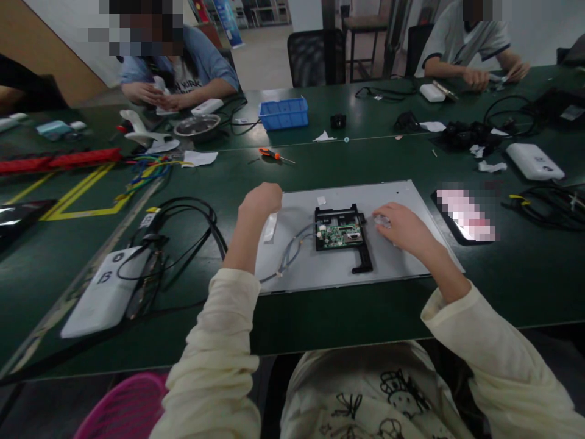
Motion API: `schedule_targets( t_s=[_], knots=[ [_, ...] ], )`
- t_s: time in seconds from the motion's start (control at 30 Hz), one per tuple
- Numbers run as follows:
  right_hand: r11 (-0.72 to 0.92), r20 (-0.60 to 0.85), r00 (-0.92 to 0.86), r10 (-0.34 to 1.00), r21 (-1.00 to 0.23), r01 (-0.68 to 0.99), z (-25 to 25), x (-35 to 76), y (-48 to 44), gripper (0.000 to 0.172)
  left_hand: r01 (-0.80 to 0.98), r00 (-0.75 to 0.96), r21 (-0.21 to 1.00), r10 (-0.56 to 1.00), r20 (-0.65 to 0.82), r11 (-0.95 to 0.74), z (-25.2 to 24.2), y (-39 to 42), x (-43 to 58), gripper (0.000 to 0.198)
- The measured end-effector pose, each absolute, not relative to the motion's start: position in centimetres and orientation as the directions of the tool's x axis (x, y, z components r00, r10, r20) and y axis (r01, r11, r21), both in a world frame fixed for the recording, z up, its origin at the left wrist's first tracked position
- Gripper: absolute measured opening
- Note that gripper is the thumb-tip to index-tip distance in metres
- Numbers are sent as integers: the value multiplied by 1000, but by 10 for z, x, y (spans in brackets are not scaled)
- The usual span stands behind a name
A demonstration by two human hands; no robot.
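Note:
A flat grey panel [393,268] lies on the table between my hands. On its middle sits a black plastic bracket [363,259] with a green circuit board [339,236] in it. Grey cables [287,261] run from the board to the left. My left hand [261,200] is closed over the panel's left edge, its fingertips hidden. A white strip [270,229] shows just below it; I cannot tell if it is held. Right of the bracket, my right hand [404,227] is closed with a small crumpled clear plastic piece [382,220] at its fingertips.
An orange-handled screwdriver [275,155] and a blue basket [283,114] are beyond the panel. A phone [466,214] lies at right. Black cables [201,210] and a white power bank [106,292] lie at left. Two people sit across the table.

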State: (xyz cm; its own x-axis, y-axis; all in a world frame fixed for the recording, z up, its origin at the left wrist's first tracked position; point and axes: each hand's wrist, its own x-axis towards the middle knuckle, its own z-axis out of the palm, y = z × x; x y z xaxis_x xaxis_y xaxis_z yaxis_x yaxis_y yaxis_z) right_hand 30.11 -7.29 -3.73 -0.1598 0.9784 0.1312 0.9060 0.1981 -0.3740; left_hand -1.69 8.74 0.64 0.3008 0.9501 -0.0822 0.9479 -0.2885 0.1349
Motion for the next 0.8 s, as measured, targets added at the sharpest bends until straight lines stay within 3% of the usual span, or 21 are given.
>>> schedule_targets(
  t_s=[0.1, 0.27, 0.47, 0.8],
  knots=[
    [179, 142, -135, 981, -377, 909, -37, 305, -72, 32, 968, 235, -50, 961, -144, -245, 13, 77, -1, 11],
    [157, 168, -94, 981, -417, 895, -38, 311, -71, 33, 944, 275, -156, 956, -106, -289, 20, 60, 26, 28],
    [155, 152, -101, 983, -401, 903, -43, 310, -68, 32, 894, 447, 41, 895, 0, -446, 5, 56, 50, 33],
    [124, 171, -58, 984, -409, 904, -48, 305, -68, 27, 784, 527, 320, 843, 110, -532, -32, 67, 60, 30]
  ],
)
